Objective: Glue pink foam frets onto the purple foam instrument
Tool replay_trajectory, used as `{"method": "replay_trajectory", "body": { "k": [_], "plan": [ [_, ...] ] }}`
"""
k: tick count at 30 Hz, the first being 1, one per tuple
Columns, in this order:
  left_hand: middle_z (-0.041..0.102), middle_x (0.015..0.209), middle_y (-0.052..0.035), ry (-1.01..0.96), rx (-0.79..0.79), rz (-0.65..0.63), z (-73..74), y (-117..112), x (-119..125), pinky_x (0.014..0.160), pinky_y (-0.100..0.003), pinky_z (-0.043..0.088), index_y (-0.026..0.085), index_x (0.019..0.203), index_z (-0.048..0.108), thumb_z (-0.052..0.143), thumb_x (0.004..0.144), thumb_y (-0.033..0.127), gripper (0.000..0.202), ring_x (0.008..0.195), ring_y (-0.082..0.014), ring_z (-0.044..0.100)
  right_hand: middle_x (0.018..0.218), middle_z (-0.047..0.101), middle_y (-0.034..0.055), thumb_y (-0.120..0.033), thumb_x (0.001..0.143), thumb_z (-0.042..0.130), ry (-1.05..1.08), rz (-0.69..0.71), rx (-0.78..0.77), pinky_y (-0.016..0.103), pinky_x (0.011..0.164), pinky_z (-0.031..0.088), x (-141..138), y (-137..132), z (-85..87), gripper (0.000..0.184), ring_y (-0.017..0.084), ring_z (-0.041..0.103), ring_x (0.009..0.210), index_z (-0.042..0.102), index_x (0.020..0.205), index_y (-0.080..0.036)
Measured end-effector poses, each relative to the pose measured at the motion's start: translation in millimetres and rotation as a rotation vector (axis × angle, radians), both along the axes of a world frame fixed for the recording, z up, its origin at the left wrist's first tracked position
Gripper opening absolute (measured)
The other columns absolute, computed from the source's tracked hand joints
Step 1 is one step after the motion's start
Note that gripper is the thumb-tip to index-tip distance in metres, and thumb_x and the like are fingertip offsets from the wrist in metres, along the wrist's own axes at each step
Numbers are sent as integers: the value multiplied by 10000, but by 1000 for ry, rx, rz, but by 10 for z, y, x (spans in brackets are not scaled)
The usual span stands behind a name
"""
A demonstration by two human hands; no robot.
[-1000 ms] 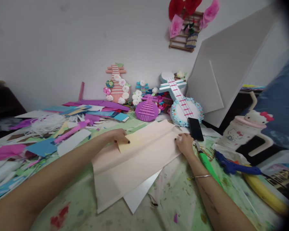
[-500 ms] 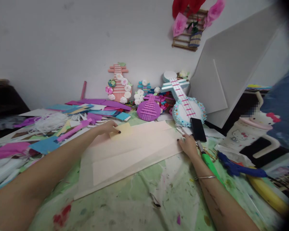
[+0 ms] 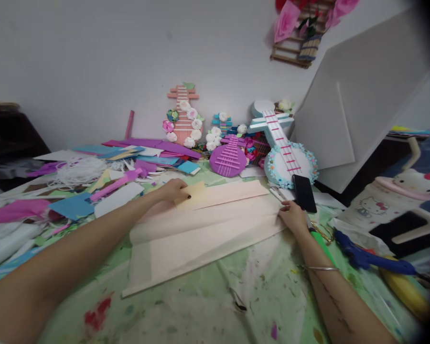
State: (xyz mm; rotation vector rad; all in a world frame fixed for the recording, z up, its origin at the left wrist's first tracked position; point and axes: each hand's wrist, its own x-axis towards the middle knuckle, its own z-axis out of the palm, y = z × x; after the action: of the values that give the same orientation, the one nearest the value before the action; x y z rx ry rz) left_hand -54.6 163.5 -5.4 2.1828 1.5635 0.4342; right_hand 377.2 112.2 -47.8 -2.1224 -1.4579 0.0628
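A large pale pink sheet of paper (image 3: 200,243), slightly wrinkled, lies across the table in front of me. Behind it shows a pale pink strip (image 3: 232,193). My left hand (image 3: 175,191) is at the far left of the sheet, its fingers closed on a small pale yellow piece of paper (image 3: 195,195). At the sheet's right end, my right hand (image 3: 294,217) has its fingers together on the paper's edge; the fingertips are partly hidden. A black phone (image 3: 304,193) lies just beyond my right hand, and a green-handled tool (image 3: 322,246) is beside my wrist.
Paper and foam scraps (image 3: 71,205) cover the left side. Decorated lute-shaped crafts (image 3: 228,160) lean along the wall. To the right are a blue glue gun (image 3: 369,255), a banana (image 3: 404,291), a white cup (image 3: 376,205) and a large grey board (image 3: 365,95).
The whole view has shifted, so things appear further right. The pink sheet has bowed, and more of the strip behind it shows. Both hands keep their places on the paper.
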Motion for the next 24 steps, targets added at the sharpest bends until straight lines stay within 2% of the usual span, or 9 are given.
{"method": "replay_trajectory", "body": {
  "k": [5, 9, 13, 16, 21, 24],
  "plan": [
    [639, 700, -10, -65, -29, -14, -13, -60, 92, 616, -246, 344, 158, 728, 690, 589, 616, 400, 285, 729, -192, 550, 826, 716, 65, -100, 673, 532, 48, -8, 71, 273, 675, 420, 40, -16, 35, 349, 201, 638, 761, 674, 988, -141],
    [619, 633, 1, -126, -81, -11, -22, -34, 159, 569, -244, 345, 157, 648, 674, 652, 551, 372, 237, 676, -183, 546, 846, 722, 73, -105, 658, 534, 105, -29, 173, 278, 713, 439, 43, -38, 74, 335, 205, 646, 780, 692, 951, -142],
    [594, 594, 1, -219, -119, 45, -40, -3, 150, 519, -244, 362, 152, 642, 644, 638, 567, 391, 250, 603, -168, 539, 889, 719, 93, -194, 689, 552, 171, -76, 310, 307, 765, 463, 88, -29, 83, 301, 219, 652, 818, 692, 950, -140],
    [607, 626, -18, -286, -116, 97, -78, 18, 115, 509, -250, 388, 149, 667, 627, 592, 613, 421, 280, 589, -167, 549, 922, 711, 105, -276, 700, 568, 227, -89, 375, 337, 755, 491, 136, 17, 18, 337, 221, 660, 793, 670, 988, -135],
    [604, 645, -22, -308, -92, 97, -123, 102, 95, 528, -256, 391, 150, 694, 633, 587, 624, 439, 301, 602, -170, 547, 966, 696, 115, -326, 691, 584, 283, 0, 365, 308, 604, 525, 164, 94, -150, 439, 175, 657, 636, 597, 1082, -126],
    [559, 601, -4, -268, -65, 72, -118, 194, 110, 514, -248, 341, 160, 627, 610, 617, 602, 417, 258, 589, -159, 508, 886, 692, 118, -326, 676, 596, 240, 41, 335, 365, 616, 529, 168, 87, -143, 454, 201, 645, 619, 591, 1074, -109]
  ]
}}
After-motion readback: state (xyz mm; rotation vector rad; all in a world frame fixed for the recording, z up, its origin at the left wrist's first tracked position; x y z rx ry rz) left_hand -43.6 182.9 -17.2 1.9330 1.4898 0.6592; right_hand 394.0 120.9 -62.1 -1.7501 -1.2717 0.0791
